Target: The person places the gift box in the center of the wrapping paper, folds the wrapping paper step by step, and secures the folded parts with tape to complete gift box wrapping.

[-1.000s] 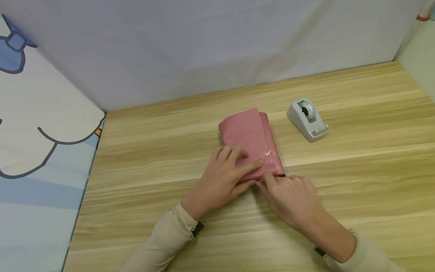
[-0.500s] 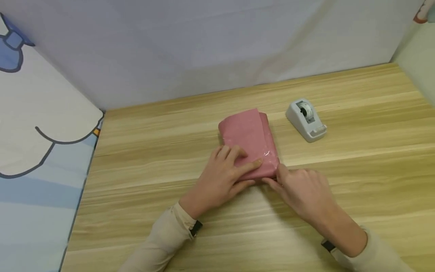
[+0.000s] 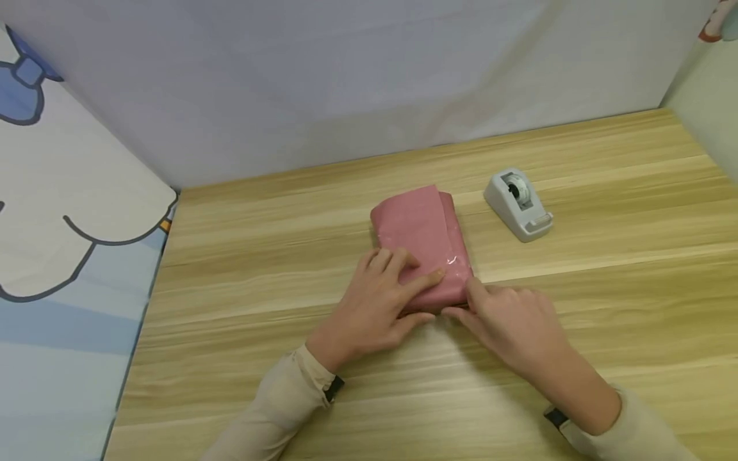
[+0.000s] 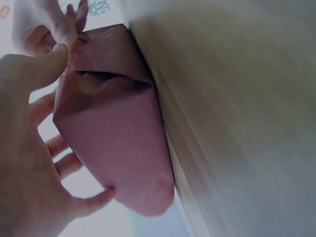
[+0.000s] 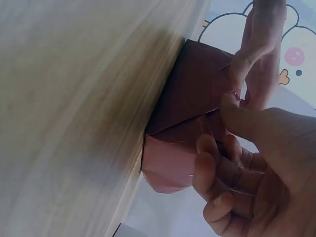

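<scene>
A pink paper-wrapped package (image 3: 416, 221) lies flat on the wooden table, a loose paper edge running along its top. Its near end shows folded flaps (image 4: 106, 52) in the left wrist view, with a dark gap between folds. My left hand (image 3: 375, 304) presses on the top with spread fingers, thumb by the near edge. At the near right corner, my right hand (image 3: 516, 323) holds the folded end between thumb and curled fingers. A small clear strip, apparently tape, shows beside a right fingertip (image 5: 207, 143) in the right wrist view. Both thumbs are close together.
A grey tape dispenser (image 3: 519, 205) with a roll of clear tape stands right of the package. The wooden table (image 3: 259, 256) meets a pale cloth backdrop (image 3: 317, 96) behind. A cartoon-printed sheet (image 3: 75, 256) hangs along the left side.
My right hand has slid right along the near edge to the package's corner, where a dark edge showed before and pink paper shows now. My left hand has stayed almost still.
</scene>
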Demonstrator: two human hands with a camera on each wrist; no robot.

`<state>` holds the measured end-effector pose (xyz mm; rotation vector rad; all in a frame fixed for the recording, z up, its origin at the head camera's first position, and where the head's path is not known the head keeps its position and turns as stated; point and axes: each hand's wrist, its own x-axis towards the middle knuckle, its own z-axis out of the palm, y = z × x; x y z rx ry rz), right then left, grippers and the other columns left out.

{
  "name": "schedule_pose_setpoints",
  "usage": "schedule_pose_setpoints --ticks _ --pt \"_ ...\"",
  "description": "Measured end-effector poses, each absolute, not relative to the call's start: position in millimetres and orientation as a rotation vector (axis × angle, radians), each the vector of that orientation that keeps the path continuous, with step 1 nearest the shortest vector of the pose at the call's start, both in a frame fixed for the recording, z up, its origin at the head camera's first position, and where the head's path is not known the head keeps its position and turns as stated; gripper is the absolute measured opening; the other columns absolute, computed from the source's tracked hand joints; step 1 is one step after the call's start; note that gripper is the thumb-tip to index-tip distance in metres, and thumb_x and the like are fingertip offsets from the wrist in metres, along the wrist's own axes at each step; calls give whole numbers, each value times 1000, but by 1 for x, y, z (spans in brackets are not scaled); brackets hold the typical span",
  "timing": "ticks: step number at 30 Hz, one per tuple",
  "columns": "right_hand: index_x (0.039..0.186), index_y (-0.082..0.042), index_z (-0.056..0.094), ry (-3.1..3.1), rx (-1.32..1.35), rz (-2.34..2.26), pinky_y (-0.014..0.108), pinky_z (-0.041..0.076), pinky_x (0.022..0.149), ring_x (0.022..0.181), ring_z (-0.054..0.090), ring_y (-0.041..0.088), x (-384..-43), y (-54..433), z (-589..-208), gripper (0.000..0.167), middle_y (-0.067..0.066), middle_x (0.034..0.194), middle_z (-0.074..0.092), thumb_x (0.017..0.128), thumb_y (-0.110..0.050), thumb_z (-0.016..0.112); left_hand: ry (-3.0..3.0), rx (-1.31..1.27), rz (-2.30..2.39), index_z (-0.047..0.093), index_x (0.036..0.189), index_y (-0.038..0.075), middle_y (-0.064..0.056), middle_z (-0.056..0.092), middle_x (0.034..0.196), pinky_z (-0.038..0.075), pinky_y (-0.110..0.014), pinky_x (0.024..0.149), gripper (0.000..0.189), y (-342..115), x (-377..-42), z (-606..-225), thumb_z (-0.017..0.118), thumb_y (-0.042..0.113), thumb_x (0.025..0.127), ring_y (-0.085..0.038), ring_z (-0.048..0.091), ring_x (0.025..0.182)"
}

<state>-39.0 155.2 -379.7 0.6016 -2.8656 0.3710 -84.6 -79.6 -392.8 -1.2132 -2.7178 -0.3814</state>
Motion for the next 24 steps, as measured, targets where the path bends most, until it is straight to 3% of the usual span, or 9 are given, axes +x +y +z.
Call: schedule_pose_setpoints --ticks 10,15,19,24 --pt "77 -17 50 -2935 598 480 27 30 42 47 35 9 -45 159 -378 36 -9 53 39 93 -34 78 -2687 -1211 -383 62 145 30 -5 55 126 38 -55 114 44 -78 -83 -395 62 43 103 -25 52 118" --pt "82 -18 56 -3053 611 970 23 34 48 53 40 4 -55 175 -374 26 -9 60 49 103 -30 67 -2780 -1226 -474 55 152 28 -6 53 133 40 -52 111 47 -81 -81 -387 57 34 106 -26 48 120" --pt "96 -8 61 -2990 291 1510 24 44 54 60 53 8 -68 185 -374 25 4 72 61 108 -29 57 -2822 -1088 -814 53 153 20 -7 50 142 43 -48 109 46 -84 -87 -376 55 22 107 -26 45 127" --pt "131 3 54 -2919 27 1787 26 58 69 86 67 15 -88 187 -380 42 20 112 65 109 -33 53 -2775 -580 -1233 57 146 7 -13 51 137 51 -44 96 43 -90 -96 -368 61 10 103 -31 51 120"
